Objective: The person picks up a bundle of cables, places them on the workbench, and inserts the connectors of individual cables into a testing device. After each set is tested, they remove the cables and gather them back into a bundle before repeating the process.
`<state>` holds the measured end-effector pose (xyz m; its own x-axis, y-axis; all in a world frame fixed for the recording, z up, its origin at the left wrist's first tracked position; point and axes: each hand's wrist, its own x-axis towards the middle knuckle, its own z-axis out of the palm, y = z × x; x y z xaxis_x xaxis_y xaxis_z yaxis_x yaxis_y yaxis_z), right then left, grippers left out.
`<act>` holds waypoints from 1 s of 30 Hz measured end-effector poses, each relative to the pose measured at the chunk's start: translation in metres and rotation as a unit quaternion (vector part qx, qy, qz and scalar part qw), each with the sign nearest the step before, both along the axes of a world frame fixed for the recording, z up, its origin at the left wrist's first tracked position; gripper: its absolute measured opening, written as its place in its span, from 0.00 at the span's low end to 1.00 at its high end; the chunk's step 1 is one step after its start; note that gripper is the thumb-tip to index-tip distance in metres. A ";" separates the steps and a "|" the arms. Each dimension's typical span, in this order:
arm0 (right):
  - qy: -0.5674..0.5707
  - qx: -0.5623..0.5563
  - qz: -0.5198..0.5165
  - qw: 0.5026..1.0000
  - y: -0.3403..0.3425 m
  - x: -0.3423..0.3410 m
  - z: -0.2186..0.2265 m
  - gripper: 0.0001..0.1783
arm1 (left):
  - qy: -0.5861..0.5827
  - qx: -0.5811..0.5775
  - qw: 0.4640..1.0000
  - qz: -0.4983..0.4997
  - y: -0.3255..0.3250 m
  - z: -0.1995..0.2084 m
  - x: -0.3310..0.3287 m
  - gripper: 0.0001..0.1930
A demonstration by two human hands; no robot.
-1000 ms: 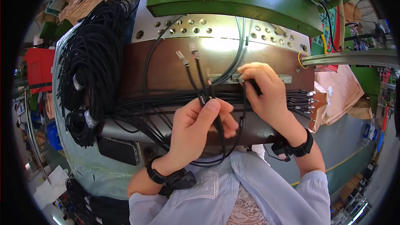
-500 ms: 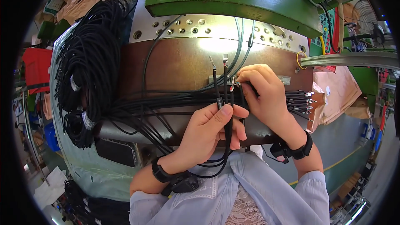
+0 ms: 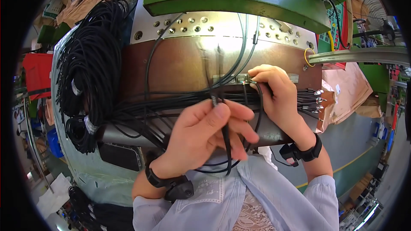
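Observation:
Black cables are pinched between thumb and forefinger of my left hand, its other fingers loosely spread. Their upper ends are smeared by motion, and lower lengths loop toward my lap. My right hand is closed at the small metal fixture on the brown plate. Its fingertips pinch a cable end; the connector is partly hidden by the fingers. Behind my left hand, a thick bundle of black cables runs across, with metal connector ends past my right wrist.
A green machine block overhangs the perforated metal plate. Coiled black cables heap at the left, above a dark phone. A metal rail and brown paper are at the right.
My left hand has drawn left and nearer to me with its cables, fingers spreading. My right hand has shifted slightly right, and a cable now hangs from its fingertips at the fixture.

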<state>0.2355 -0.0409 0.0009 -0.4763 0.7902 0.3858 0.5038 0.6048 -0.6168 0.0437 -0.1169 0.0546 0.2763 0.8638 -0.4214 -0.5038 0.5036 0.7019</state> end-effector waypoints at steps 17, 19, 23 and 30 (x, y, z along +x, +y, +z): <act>-0.096 0.145 0.009 0.985 0.005 0.010 0.030 0.10 | -0.096 -0.029 0.981 -0.167 -0.003 -0.009 0.021 0.21; -0.060 0.150 -0.013 0.987 0.008 0.029 0.028 0.11 | -0.034 0.001 0.985 -0.170 0.001 -0.003 0.020 0.21; -0.101 0.170 0.043 0.979 0.002 0.036 0.021 0.14 | -0.023 -0.064 0.992 -0.109 0.008 0.004 0.008 0.20; -0.189 0.148 0.134 0.961 0.015 0.034 0.035 0.14 | -0.176 -0.139 0.950 -0.219 0.015 -0.009 0.023 0.19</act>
